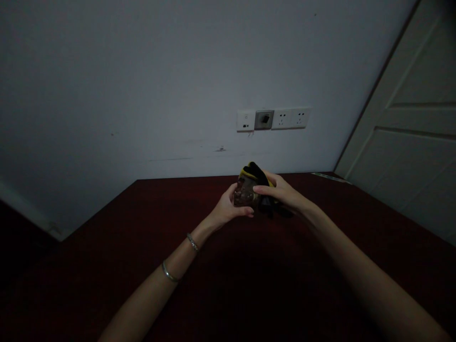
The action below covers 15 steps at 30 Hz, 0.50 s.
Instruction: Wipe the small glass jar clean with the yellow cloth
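Note:
Just above the dark red table, my two hands are close together. My left hand is closed around a clear glass, thumb along its near side and fingers behind it. The glass is tilted, and its shape is partly hidden by the hands. My right hand grips a black cloth with yellow edging, which lies against the top and right side of the glass. Dark ends of the cloth hang below the right hand. Most of the right fingers are hidden behind the cloth.
A pale wall stands behind the table, with a row of sockets and switches on it. To the right is a white panelled door. A thin patterned strip lies along the table's far right edge. The light is dim.

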Available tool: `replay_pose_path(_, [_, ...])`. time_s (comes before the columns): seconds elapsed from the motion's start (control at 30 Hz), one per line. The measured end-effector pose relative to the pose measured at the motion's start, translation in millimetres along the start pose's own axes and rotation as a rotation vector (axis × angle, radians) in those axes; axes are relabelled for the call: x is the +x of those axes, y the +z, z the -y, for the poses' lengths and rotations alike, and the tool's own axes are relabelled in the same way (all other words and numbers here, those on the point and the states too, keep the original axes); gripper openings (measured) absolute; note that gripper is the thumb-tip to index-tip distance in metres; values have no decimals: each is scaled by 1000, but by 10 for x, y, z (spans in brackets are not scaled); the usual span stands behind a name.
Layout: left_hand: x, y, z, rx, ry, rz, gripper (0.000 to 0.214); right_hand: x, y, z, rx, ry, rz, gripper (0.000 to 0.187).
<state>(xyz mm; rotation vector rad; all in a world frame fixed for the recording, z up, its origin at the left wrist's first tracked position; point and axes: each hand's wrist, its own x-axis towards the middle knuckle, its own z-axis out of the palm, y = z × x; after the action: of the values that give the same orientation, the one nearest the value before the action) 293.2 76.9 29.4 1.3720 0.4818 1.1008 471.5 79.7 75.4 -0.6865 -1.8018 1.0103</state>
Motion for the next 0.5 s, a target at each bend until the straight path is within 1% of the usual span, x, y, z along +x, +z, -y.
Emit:
replay_pose_path(0.1, [-16, 34, 5, -19, -24, 35, 71, 0, 3, 53, -132, -35, 42, 42])
replay_pose_path(0.2, [-18, 52, -3, -38, -17, 33, 68, 24, 4, 74, -224, -52, 17, 38])
replay_pose_path(0.23, [-16, 55, -8, -36, -9, 27, 68, 38, 4, 65, -245, -43, -17, 37])
replay_pose_path(0.33, [-14, 57, -27, -18, 3, 4, 68, 82, 3, -4, -281, 6, -183, 48])
replay_pose_path(0.37, [-15, 55, -32, -15, 9, -7, 68, 91, 5, -28, -287, 0, -230, 48])
replay_pose_path(0.43, [-19, 47, -37, -13, 22, -28, 68, 90, 14, -56, -305, -79, -271, 41])
replay_pose_path(0.5, [-21, 33, -34, -10, 35, -46, 67, 64, 32, -45, -343, -212, -274, 31])
